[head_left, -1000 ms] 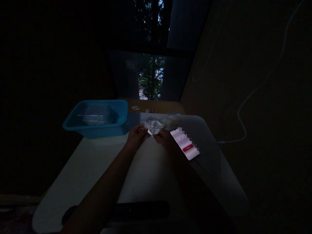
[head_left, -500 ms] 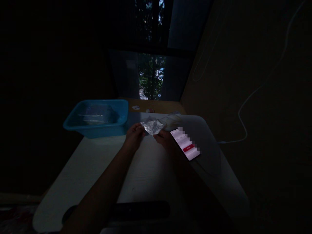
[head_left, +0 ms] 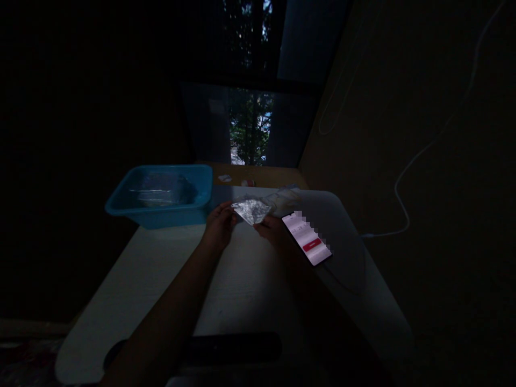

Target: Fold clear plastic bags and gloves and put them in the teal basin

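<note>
A crinkled, shiny plastic bag (head_left: 252, 210) is held above the white table, roughly triangular with a point toward me. My left hand (head_left: 220, 223) is closed at the bag's left corner, its fingertips pinching there. On the other side, my right hand (head_left: 271, 230) pinches the lower right edge between thumb and fingers, partly in shadow. Just behind the bag lies more clear plastic wrapping (head_left: 286, 198) with something pale in it that I cannot make out. A lit phone (head_left: 308, 239) lies right of my right hand. Dim light hides finer detail.
A blue plastic basin (head_left: 177, 216) with a clear plastic package (head_left: 155, 191) in it stands at the table's back left. The white table (head_left: 133, 279) has a dark slot near its front edge. A white cable (head_left: 399, 188) hangs along the right wall.
My left hand has shifted slightly left. The bag looks flatter and more stretched, with a straighter top edge. My right hand has stayed nearly in place.
</note>
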A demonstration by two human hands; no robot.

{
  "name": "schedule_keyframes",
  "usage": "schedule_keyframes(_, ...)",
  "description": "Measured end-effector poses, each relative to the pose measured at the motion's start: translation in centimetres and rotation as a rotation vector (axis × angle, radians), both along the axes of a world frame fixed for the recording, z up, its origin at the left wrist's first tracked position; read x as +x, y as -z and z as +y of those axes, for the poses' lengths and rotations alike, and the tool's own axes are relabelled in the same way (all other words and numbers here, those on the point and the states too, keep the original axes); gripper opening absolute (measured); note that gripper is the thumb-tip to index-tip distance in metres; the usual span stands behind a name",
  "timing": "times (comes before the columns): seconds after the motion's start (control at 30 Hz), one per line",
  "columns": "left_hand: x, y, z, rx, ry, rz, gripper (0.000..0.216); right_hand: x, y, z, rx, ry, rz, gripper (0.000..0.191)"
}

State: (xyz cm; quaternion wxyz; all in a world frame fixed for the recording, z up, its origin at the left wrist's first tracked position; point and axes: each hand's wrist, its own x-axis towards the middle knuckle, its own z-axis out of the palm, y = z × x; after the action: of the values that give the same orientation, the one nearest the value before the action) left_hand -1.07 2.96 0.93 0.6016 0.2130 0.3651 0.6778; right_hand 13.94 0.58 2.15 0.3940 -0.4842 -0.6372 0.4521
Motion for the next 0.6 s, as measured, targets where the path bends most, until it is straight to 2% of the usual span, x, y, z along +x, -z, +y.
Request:
schedule_keyframes(0.33, -0.26, -0.12, -0.12, 0.017, 0.025, -0.055, 0.020, 0.06, 0.32, 0.14, 0.004, -0.004, -0.011, 0.017)
schedule_keyframes(0.5, -0.18, -0.13, -0.51, 0.089, 0.230, -0.013, 0.015, 0.11, 0.47, 0.19, -0.009, -0.032, 0.045, 0.018)
schedule_keyframes(0.6, 0.27, 0.03, -0.93, 0.086, 0.375, 0.110, 0.016, 0.06, 0.70, 0.31, -0.019, -0.038, 0.090, 0.018)
